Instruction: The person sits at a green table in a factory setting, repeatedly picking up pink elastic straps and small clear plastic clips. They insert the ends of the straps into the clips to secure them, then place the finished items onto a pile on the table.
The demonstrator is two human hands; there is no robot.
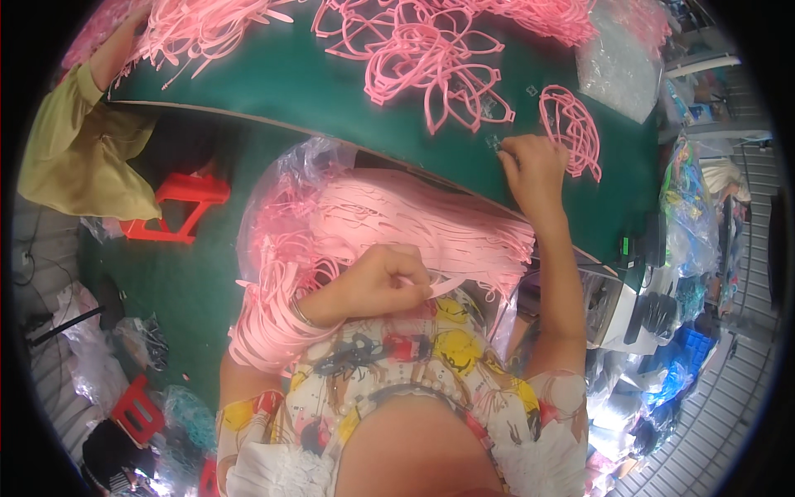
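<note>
My left hand (385, 282) is closed in front of my chest, its fingers pinching a flat pink strap (449, 286). More looped pink straps (269, 327) hang over my left forearm. On the green table (331, 99), my right hand (534, 170) has its fingertips bent down beside small clear plastic pieces (494, 142); whatever those fingers hold is too small to make out. Just beyond that hand lies a small bunch of pink loops (571, 128). Across my lap rests a thick bundle of pink straps (414, 215).
Piles of pink loops (422, 66) cover the table's far side, next to a clear plastic bag (617, 70). Another person's sleeve (74, 157) is at the far left, near a red stool (186, 203). Bagged goods (691, 215) line the right side.
</note>
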